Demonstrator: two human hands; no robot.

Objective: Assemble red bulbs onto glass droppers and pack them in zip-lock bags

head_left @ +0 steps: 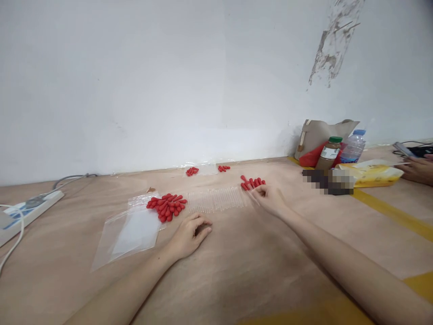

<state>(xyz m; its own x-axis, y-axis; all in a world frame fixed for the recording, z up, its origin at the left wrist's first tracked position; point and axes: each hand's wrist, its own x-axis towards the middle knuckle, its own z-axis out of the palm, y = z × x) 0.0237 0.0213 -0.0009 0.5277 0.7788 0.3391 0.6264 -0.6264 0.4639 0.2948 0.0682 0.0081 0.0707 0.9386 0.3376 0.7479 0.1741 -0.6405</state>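
My left hand point(189, 237) rests on the table with loosely curled fingers. Its thumb stands apart from the fingers, and nothing shows between them. A heap of red rubber bulbs point(167, 206) lies just beyond it. To the right of the heap runs a row of thin clear tubes point(214, 200), laid side by side. At the right end of that row my right hand point(269, 198) is closed in a pinch on a clear dropper tube point(254, 197), partly blurred. More red bulbs point(259, 183) lie in a line just beyond its fingertips.
Small groups of red bulbs point(192, 171) lie near the wall. Clear plastic bags point(135, 232) lie at left, with a power strip point(30, 214) farther left. At right stand a bag point(318, 133), two bottles point(330, 153) and a yellow tissue pack point(375, 174). Another person's hand point(419, 169) shows.
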